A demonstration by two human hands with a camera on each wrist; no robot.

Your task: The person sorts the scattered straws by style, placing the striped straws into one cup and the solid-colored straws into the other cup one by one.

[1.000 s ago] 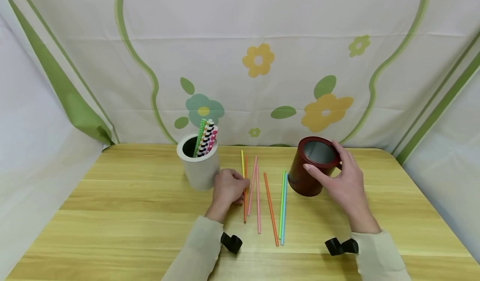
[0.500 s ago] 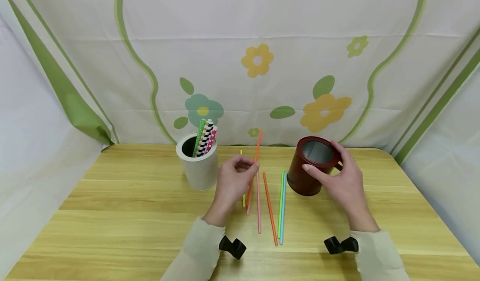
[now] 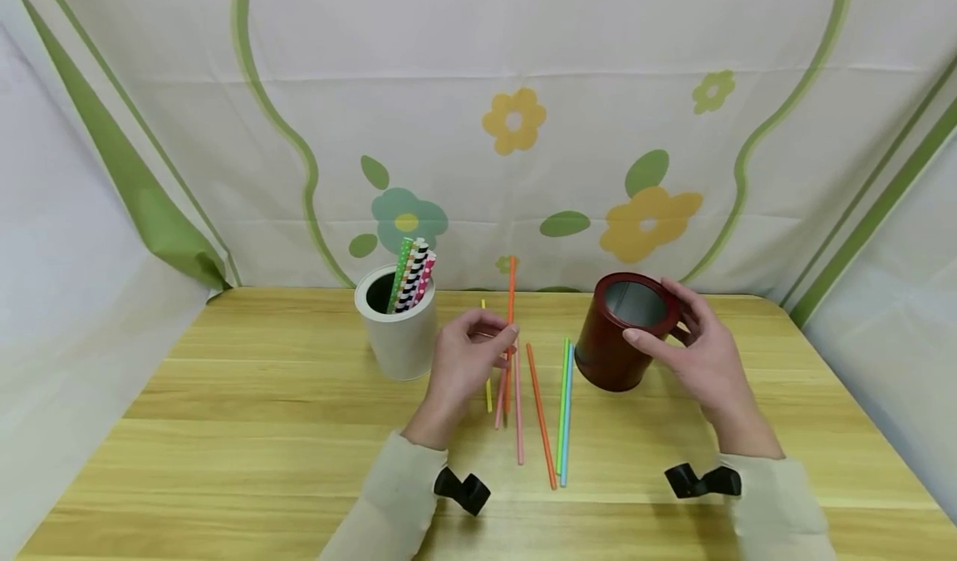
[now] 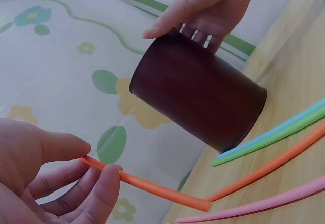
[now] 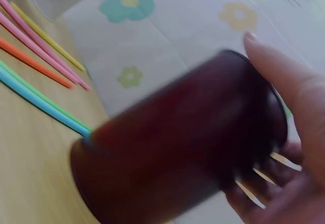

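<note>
My left hand (image 3: pixel 467 361) pinches an orange straw (image 3: pixel 512 291) between thumb and fingers, its upper part standing above the hand. In the left wrist view, the same straw (image 4: pixel 162 191) points toward the table straws. My right hand (image 3: pixel 699 361) holds a dark red mug (image 3: pixel 616 353) near its rim and handle, thumb at the front and fingers on the far side. Between the hands lie a yellow straw (image 3: pixel 489 395), two pink straws (image 3: pixel 519 428), another orange straw (image 3: pixel 542 420), a green straw (image 3: pixel 561 411) and a blue straw (image 3: pixel 567 428).
A white cup (image 3: pixel 401 345) holding several patterned straws (image 3: pixel 411 278) stands just left of my left hand. Behind the wooden table (image 3: pixel 224 428) hangs a flowered curtain (image 3: pixel 449 129).
My left hand has picked up the orange straw from beside the yellow one and brought it upright, slightly to the right. My right hand has shifted a little right; the mug stays put.
</note>
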